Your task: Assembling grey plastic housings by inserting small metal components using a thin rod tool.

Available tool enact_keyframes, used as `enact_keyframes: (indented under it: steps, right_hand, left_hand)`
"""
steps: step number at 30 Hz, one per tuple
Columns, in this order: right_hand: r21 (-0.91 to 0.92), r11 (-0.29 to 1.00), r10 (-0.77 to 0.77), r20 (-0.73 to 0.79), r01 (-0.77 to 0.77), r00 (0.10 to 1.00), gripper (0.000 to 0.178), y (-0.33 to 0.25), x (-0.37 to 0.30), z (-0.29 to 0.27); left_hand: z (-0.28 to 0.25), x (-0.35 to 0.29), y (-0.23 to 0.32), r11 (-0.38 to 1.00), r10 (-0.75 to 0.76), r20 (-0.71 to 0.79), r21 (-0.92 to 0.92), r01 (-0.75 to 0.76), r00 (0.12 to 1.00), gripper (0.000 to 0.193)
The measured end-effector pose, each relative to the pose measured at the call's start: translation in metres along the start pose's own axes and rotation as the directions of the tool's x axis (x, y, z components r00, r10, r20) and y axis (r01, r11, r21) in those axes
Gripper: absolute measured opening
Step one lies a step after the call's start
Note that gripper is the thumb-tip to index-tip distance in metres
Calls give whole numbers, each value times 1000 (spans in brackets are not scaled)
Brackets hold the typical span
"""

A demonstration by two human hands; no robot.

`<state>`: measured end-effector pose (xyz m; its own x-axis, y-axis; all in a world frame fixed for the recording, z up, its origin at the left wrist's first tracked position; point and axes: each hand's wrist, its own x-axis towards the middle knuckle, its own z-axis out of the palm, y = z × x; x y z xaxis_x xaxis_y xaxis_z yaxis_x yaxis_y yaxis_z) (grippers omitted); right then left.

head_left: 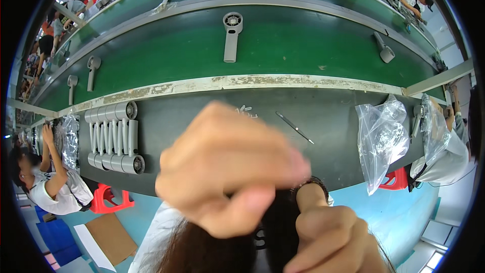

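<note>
My left hand [222, 167] is raised close in front of me over the bench's near edge. It is blurred, its fingers curled with the thumb against them; whatever they hold, if anything, is hidden. Lower right is my right hand [333, 242], also close and curled, its fingers partly cut off by the lower edge and their contents hidden. A dark beaded bracelet [318, 182] circles the wrist beside it. Beyond the hands, a slim dark tool [294, 127] with a silver tip lies on the grey bench [323, 106], near some small clear pieces [246, 108].
Several grey handheld fans [112, 137] stand stacked on the bench's left. A clear plastic bag [382, 139] lies right. Past a worn white ledge [212, 84], a green conveyor belt [166, 45] carries a fan [231, 38] and others. Co-workers sit at both sides; red stools [112, 198] stand below.
</note>
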<state>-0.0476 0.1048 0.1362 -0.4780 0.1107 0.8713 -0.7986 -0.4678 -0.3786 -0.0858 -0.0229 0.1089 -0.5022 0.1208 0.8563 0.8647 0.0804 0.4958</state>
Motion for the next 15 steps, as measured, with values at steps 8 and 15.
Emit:
enact_keyframes:
  steps: [8, 15]
  right_hand:
    - [-731, 664, -136, 85, 154, 987, 52, -33, -17, -16]
    - [-786, 548, -146, 246, 285, 958, 57, -17, -12, -18]
  left_hand:
    - [1, -3, 70, 986, -45, 53, 160, 36, 998, 48]
    - [16, -10, 65, 978, -8, -173, 202, 44, 985, 51]
